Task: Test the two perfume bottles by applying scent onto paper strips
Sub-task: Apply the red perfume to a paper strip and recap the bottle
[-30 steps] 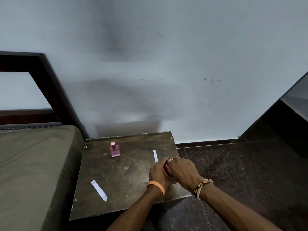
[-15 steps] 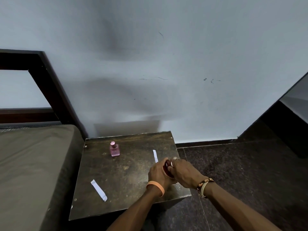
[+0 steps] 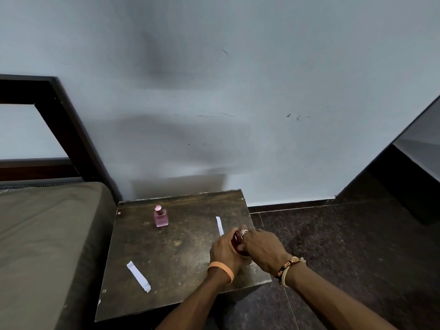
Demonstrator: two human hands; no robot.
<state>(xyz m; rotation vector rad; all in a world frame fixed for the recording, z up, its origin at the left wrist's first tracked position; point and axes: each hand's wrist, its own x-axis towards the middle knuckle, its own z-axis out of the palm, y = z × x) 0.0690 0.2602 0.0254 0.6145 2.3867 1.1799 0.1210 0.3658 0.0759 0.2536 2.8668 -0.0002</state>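
Observation:
A dark red perfume bottle (image 3: 237, 242) stands near the right edge of the small dark table (image 3: 181, 263), mostly hidden between my hands. My left hand (image 3: 225, 252) wraps around its left side. My right hand (image 3: 263, 248) grips it from the right, fingers curled over its top. A pink perfume bottle (image 3: 161, 216) with a pink cap stands upright at the table's back left, apart from both hands. One white paper strip (image 3: 219, 225) lies just beyond my hands. A second white paper strip (image 3: 138, 276) lies at the front left.
A bed with an olive-brown cover (image 3: 45, 244) butts against the table's left side, with a dark wooden headboard (image 3: 69, 132) behind. A pale wall rises right behind the table. Dark speckled floor (image 3: 345, 258) lies to the right, with dark furniture (image 3: 409, 186) at the far right.
My two hands stay wrapped around the red bottle and have shifted only slightly; my right fingers have curled a little more over its top. The pink bottle and both strips have not moved.

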